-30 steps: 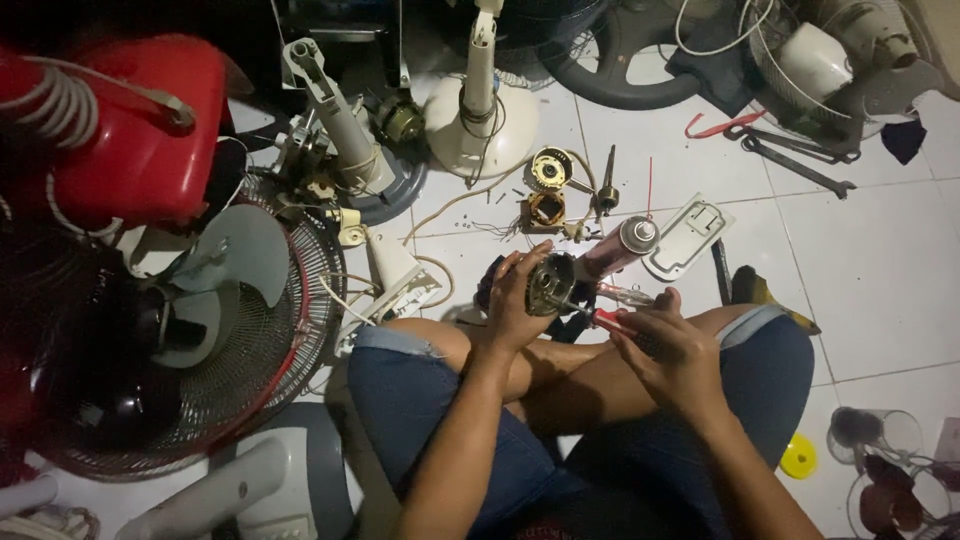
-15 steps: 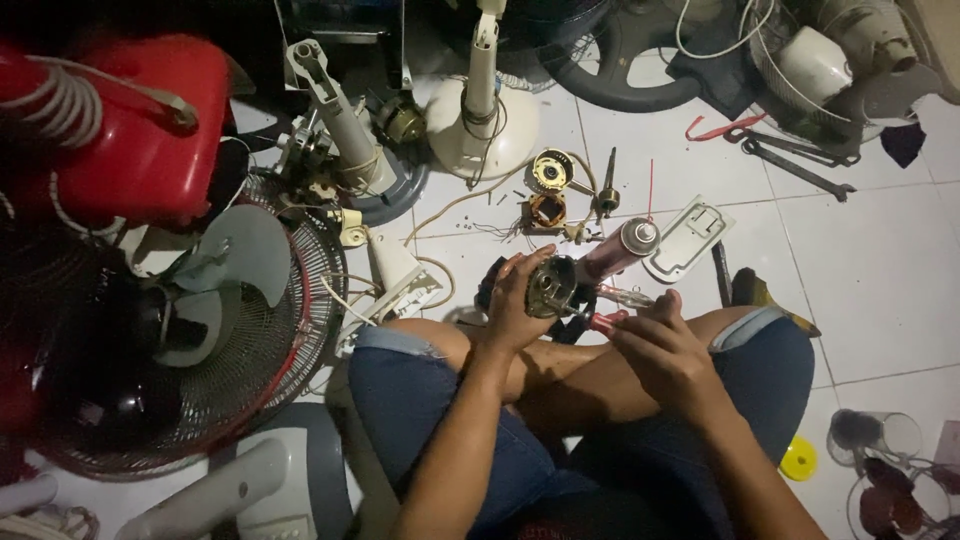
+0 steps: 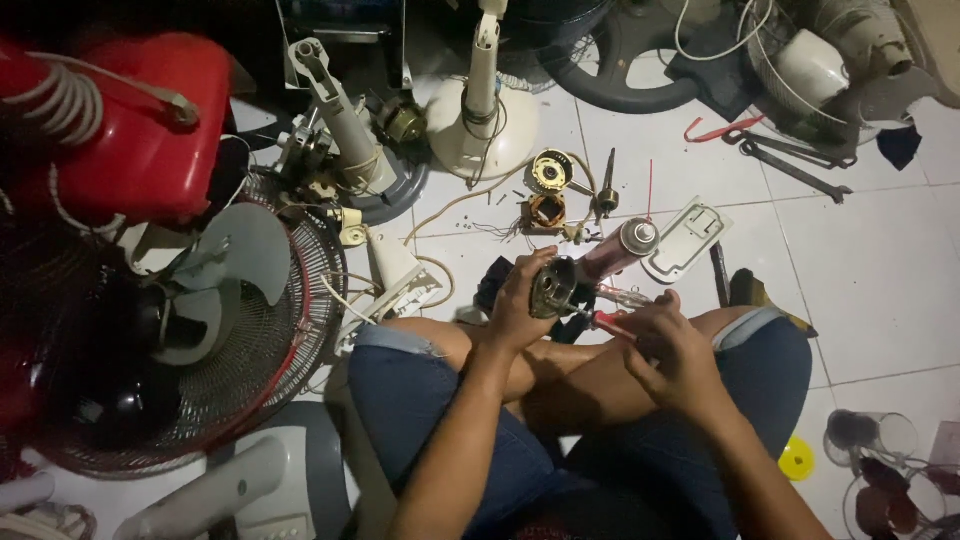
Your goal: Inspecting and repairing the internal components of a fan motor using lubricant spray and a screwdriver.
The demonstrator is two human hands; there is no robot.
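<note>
A person is sitting cross-legged on a white tiled floor [image 3: 880, 290], and the left hand [image 3: 520, 310] is clenching around a small round fan motor [image 3: 553, 287], holding it up just above the knees near the middle of the view. The right hand [image 3: 668, 345] is grasping a red-handled screwdriver [image 3: 608, 321], whose tip is reaching toward the motor from its 4 o'clock side; whether the tip is touching the metal cannot be told in the dim light. Just beyond the motor, at its 2 o'clock, a spray can [image 3: 618, 248] with a thin red straw is lying tilted on the floor, and a white plastic cover [image 3: 686, 240] is lying just beside the can at 3 o'clock. Further up at 12 o'clock, a copper-wound stator [image 3: 546, 212] and a round metal motor part [image 3: 550, 170] are sitting close together among loose wires. A white fan stand [image 3: 482, 110] is standing behind them. At 9 o'clock of the hands, a fan guard with pale blades [image 3: 240, 310] is lying flat, and a red fan body [image 3: 140, 120] is looming at 10 o'clock. Two wrenches [image 3: 790, 160] are lying well apart at 2 o'clock, and a small yellow disc [image 3: 796, 460] is resting near the right knee at 4 o'clock.
</note>
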